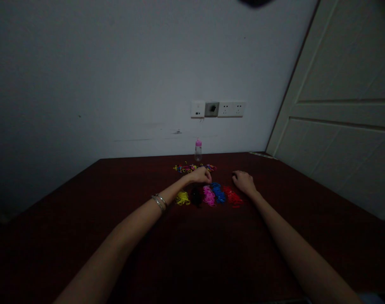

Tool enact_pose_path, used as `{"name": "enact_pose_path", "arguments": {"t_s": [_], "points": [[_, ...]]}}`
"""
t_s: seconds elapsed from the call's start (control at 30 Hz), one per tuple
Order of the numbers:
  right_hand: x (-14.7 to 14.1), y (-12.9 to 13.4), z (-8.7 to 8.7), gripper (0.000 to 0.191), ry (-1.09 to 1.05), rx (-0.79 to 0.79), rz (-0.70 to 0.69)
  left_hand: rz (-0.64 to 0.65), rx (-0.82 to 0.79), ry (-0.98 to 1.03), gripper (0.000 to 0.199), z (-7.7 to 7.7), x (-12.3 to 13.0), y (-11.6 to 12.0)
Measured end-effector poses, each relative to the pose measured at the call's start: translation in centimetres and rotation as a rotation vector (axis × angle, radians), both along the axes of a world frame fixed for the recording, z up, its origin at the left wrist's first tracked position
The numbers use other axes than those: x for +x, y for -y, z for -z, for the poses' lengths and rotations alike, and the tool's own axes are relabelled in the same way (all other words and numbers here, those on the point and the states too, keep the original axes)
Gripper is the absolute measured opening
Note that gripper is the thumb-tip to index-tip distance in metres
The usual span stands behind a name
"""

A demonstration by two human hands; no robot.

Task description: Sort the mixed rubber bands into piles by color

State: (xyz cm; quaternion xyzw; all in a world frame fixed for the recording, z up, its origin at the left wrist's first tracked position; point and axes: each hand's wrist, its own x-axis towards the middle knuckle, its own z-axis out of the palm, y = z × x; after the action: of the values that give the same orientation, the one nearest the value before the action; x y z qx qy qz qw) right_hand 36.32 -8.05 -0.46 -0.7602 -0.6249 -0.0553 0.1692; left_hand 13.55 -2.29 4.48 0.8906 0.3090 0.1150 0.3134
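My left hand (201, 175) reaches over the upper ends of a pink pile (209, 196) and a blue pile (218, 192) of what look like small rubber bands. Its fingers are pinched together, and whatever may be between them is too small to make out. My right hand (244, 181) rests palm down on the table, fingers loosely bent and apart from the bands. Just below it lies a red pile (233, 197). A black pile (196, 196) and a yellow pile (182, 197) continue the row to the left. Behind my left hand is a mixed-colour heap (181, 168), partly hidden by it.
A clear bottle (198, 153) with a pink top stands at the back of the dark red table (192, 245). The wall behind carries sockets and a switch (212, 109). A white panelled door (334, 109) rises on the right.
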Motion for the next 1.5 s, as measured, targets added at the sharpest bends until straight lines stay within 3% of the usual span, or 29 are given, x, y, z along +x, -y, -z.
{"name": "enact_pose_path", "arguments": {"t_s": [0.4, 0.9, 1.2, 1.5], "points": [[0.2, -0.1, 0.0, 0.038, 0.021, 0.004, -0.003, 0.133, -0.006, -0.163, 0.008, -1.1, 1.3, 1.1], [0.1, 0.0, 0.0, 0.038, 0.007, 0.0, -0.003, 0.122, 0.094, -0.228, 0.01, -0.8, 2.1, 1.1], [0.1, 0.1, 0.0, 0.038, 0.003, 0.015, -0.011, 0.135, 0.031, -0.225, 0.009, -1.0, 1.7, 1.1], [0.2, 0.0, 0.2, 0.038, 0.004, 0.029, -0.017, 0.142, 0.075, -0.241, 0.009, -1.0, 2.4, 1.3]]}}
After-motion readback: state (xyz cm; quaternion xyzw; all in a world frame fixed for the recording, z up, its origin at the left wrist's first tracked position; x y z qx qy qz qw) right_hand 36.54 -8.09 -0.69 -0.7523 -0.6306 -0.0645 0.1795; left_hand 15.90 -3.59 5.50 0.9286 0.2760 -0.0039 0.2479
